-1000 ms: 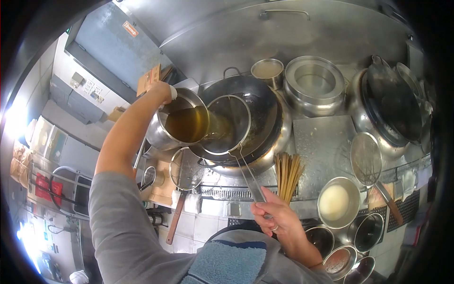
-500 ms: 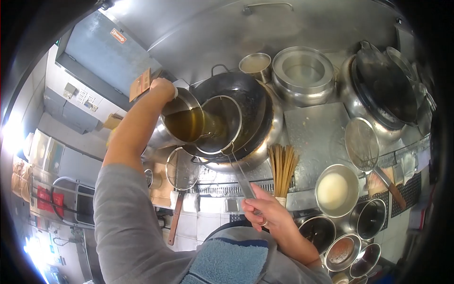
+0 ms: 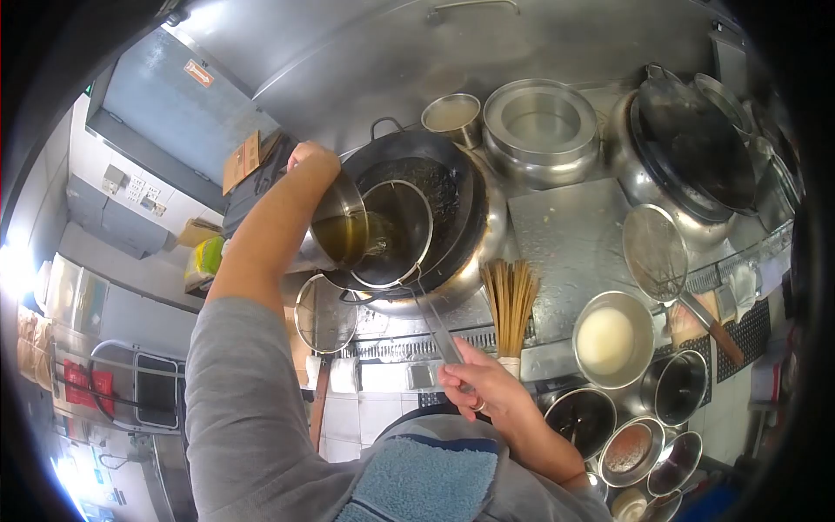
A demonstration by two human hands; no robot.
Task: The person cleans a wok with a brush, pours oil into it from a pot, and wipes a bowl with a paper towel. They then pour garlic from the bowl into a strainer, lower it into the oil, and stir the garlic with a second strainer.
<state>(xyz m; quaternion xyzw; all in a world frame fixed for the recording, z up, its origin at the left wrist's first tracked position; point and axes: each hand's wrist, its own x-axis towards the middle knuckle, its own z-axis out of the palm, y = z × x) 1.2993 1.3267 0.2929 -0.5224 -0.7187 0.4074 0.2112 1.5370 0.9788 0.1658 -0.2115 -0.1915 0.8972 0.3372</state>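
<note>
My left hand (image 3: 315, 160) is closed on the rim or handle of a steel pot (image 3: 346, 209), tipped to the right. Yellow-brown oil (image 3: 341, 239) runs from the pot into a round mesh strainer (image 3: 416, 185). The strainer lies over the left part of a black wok (image 3: 461, 174), where more liquid shows. Near my body, my right hand (image 3: 483, 383) grips the strainer's long metal handle. A bamboo brush (image 3: 509, 304) stands just above and right of my right hand.
Behind the wok are a small steel pot (image 3: 451, 115) and a large lidded one (image 3: 541, 130). A second wok (image 3: 696, 143) is at right. Two more strainers (image 3: 326, 313) (image 3: 657, 252) flank the middle. Several bowls, one holding something white (image 3: 606, 341), stand at lower right.
The whole view has shifted slightly left. The pot is tipped further and holds less visible oil, with the stream still running into the strainer. Both hands keep their holds.
</note>
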